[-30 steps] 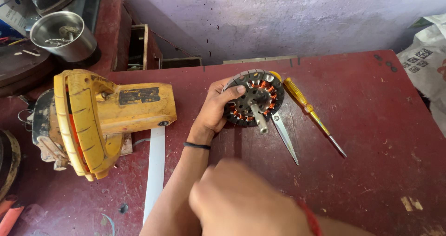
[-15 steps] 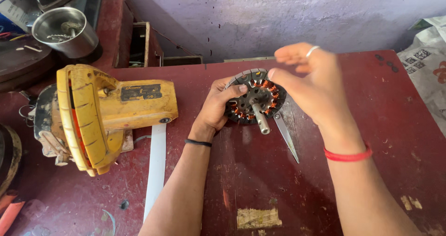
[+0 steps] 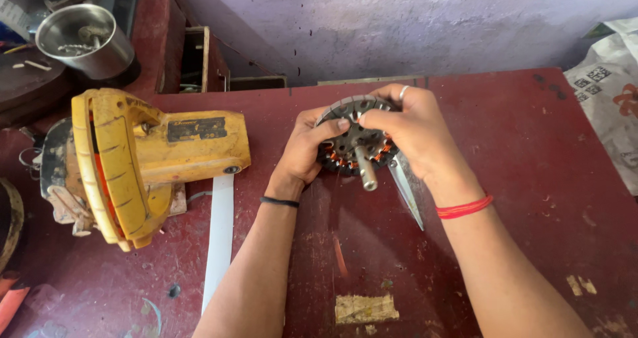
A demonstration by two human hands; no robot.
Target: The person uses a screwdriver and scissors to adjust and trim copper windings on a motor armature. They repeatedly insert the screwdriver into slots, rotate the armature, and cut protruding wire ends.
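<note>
From my remote view, far left at the back I see a steel cup [image 3: 83,39] on a dark ledge, and below it a yellow power tool housing [image 3: 146,162] lying on the red table [image 3: 545,198]. A white flat strip [image 3: 219,235] runs down from under that housing, just beside my left forearm. My left hand [image 3: 307,148] grips the left rim of the motor stator [image 3: 355,138], fingers closed on it. The stator sits tilted near the table's middle back, a dark round ring with copper-orange windings and a grey shaft [image 3: 364,172] pointing toward me. My right hand [image 3: 412,128] clamps its upper right edge, covering part of it. A metal blade [image 3: 407,192] lies beneath, partly hidden by my right wrist.
</note>
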